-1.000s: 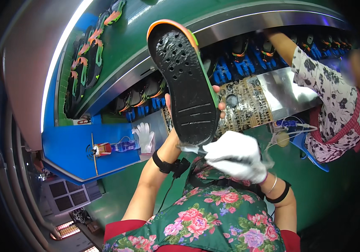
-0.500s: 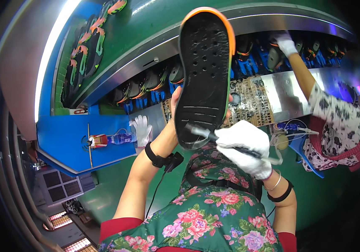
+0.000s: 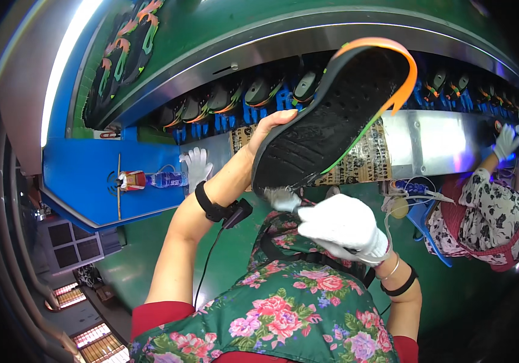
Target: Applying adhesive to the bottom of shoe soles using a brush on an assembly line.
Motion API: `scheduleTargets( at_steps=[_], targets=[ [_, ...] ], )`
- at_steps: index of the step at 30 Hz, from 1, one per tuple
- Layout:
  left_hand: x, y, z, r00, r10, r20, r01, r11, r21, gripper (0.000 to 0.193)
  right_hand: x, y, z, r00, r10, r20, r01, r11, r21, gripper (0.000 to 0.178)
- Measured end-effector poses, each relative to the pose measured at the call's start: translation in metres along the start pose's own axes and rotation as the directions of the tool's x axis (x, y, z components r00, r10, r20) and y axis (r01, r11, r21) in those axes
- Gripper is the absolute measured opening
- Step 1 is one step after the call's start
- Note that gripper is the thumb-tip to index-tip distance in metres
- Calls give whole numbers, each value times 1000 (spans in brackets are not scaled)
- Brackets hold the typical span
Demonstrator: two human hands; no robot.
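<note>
A black shoe sole (image 3: 320, 124) with an orange and green rim is held up in front of me, tilted so its far end leans right. My left hand (image 3: 273, 126), bare, grips its left edge; the fingers behind the sole are hidden. In a white glove, my right hand (image 3: 343, 224) is closed round the handle of a brush. The pale brush bristles (image 3: 283, 199) touch or nearly touch the near end of the sole. Wet-looking shine shows on the black surface.
Beyond the sole, shoe parts (image 3: 262, 92) stand on blue holders along a metal-edged line. A cardboard-covered ledge (image 3: 368, 158) lies before it. At left, a blue table (image 3: 84, 181) carries a bottle (image 3: 167, 179) and a white glove (image 3: 197, 166). A co-worker's gloved hand (image 3: 506, 143) is far right.
The sole has swung and tilted to the right. My right hand and the brush have moved slightly down to its near edge. The co-worker's hand has shifted from the row to the far right.
</note>
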State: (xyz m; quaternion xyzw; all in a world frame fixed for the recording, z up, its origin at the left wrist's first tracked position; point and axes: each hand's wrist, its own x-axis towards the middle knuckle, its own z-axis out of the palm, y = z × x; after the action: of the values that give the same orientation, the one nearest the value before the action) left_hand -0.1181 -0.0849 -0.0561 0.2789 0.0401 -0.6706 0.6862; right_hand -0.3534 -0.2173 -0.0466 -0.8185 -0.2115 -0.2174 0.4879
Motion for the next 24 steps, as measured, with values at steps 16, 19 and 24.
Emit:
scheduleTargets(
  at_steps=[16, 19, 24],
  targets=[
    [10, -12, -4, 954, 117, 275, -96, 991, -88, 101, 14, -10, 19, 900, 385, -203, -269, 859, 435, 18],
    [12, -19, -4, 884, 164, 439, -108, 983, -151, 106, 17, -12, 20, 818, 490, -302, -308, 816, 490, 17],
    [13, -21, -1, 923, 183, 339, -168, 983, -71, 114, 19, -15, 25, 893, 368, -260, -273, 902, 336, 20]
  ],
)
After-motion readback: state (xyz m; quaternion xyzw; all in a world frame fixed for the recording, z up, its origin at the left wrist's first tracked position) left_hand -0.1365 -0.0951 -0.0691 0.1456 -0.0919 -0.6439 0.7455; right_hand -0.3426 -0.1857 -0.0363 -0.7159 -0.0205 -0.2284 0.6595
